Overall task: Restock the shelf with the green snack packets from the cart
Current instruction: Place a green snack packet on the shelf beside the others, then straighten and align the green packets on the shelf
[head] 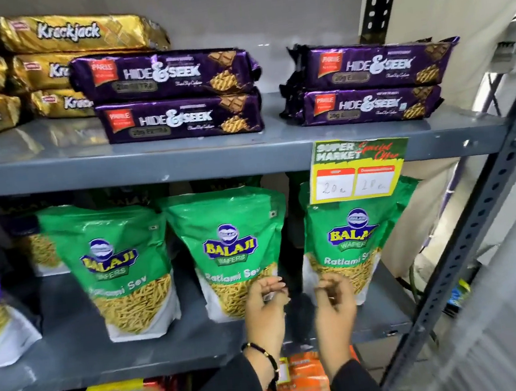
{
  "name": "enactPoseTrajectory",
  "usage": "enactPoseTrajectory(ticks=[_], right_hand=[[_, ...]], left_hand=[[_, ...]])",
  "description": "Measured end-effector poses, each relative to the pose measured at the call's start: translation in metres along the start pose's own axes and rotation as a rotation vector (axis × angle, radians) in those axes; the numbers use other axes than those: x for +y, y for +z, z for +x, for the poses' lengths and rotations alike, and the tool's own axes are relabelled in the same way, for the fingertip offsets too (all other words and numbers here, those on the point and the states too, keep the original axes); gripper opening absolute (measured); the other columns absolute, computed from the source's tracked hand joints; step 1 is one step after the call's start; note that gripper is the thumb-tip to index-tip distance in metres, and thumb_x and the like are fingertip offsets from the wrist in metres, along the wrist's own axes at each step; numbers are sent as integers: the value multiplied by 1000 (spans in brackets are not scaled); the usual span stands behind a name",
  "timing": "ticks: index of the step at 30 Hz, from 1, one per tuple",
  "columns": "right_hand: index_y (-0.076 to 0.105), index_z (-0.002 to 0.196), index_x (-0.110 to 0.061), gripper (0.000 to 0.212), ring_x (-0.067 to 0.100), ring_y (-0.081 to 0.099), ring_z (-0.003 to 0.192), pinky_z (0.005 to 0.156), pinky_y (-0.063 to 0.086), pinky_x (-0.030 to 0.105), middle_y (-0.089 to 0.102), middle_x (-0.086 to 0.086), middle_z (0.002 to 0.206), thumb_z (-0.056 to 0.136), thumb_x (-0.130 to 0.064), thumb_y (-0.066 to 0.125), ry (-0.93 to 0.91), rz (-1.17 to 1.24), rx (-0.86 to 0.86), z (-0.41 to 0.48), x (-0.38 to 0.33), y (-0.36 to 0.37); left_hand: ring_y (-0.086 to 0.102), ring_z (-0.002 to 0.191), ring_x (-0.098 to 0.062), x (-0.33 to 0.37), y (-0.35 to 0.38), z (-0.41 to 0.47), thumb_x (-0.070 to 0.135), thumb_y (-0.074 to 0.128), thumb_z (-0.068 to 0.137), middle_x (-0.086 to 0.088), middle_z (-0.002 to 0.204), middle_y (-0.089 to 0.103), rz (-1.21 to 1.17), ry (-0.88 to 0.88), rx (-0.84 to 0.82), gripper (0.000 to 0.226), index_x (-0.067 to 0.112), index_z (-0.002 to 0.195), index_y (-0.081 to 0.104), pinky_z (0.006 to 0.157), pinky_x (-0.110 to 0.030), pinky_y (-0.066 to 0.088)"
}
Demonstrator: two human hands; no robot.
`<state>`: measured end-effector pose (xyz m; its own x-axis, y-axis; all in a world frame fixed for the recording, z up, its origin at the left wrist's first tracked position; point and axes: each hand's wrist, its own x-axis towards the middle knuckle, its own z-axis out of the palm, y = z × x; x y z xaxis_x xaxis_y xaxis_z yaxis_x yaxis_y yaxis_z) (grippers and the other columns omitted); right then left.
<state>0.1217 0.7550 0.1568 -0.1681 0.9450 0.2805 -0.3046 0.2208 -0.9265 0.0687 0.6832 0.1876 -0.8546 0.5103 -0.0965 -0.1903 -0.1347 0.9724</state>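
Left hand point(267, 300), right hand point(334, 296) empty, before green packets point(234, 252).

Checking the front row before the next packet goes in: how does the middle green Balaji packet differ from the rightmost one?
The middle green packet shows its whole top, while the rightmost green packet has its top covered by the price tag. The left hand overlaps the middle packet's lower right corner; the right hand overlaps the rightmost packet's lower left. Both stand upright, face forward, and read Ratlami Sev.

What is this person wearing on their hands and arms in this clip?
Both hands are bare, no gloves. The left hand has a thin black thread bracelet with small gold beads at the wrist. Dark, black-looking long sleeves cover both forearms; the right hand shows no jewellery.
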Motion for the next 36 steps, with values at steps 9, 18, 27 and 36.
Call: enactPoseTrajectory(ticks=[9, 18, 27, 36], right_hand=[[55, 83, -25, 30, -3, 53, 64, 65, 43, 10, 58, -2, 80, 76, 4, 61, 175, -94, -682, -99, 6, 113], [30, 137, -12, 70, 21, 45, 122, 104, 42, 36, 43, 2, 134, 79, -11, 68, 331, -274, -767, -112, 29, 173], [54, 111, -5, 35, 20, 60, 86, 57, 49, 7, 62, 10, 97, 79, -6, 67, 335, -228, -686, -99, 28, 189], [61, 88, -18, 24, 9, 61, 79, 61, 51, 10, 66, -2, 86, 74, -2, 71, 329, -151, -703, -123, 27, 204]], left_hand=[[58, 77, -23, 35, -167, 5, -5, 55, 80, -3, 77, 59, 29, 170, 301, 26, 20, 74, 55, 65, -31, 44], [52, 102, -23, 74, -288, 69, 5, 62, 81, -16, 122, 55, 49, 193, 348, 37, 10, 116, 50, 86, -52, 48], [55, 100, -17, 93, -289, 69, 4, 59, 84, -11, 114, 58, 112, 127, 144, 42, 1, 124, 50, 89, -46, 50], [53, 107, -21, 91, -322, 67, 10, 62, 82, -12, 125, 55, -34, 11, 196, 41, 9, 122, 53, 84, -42, 44]])
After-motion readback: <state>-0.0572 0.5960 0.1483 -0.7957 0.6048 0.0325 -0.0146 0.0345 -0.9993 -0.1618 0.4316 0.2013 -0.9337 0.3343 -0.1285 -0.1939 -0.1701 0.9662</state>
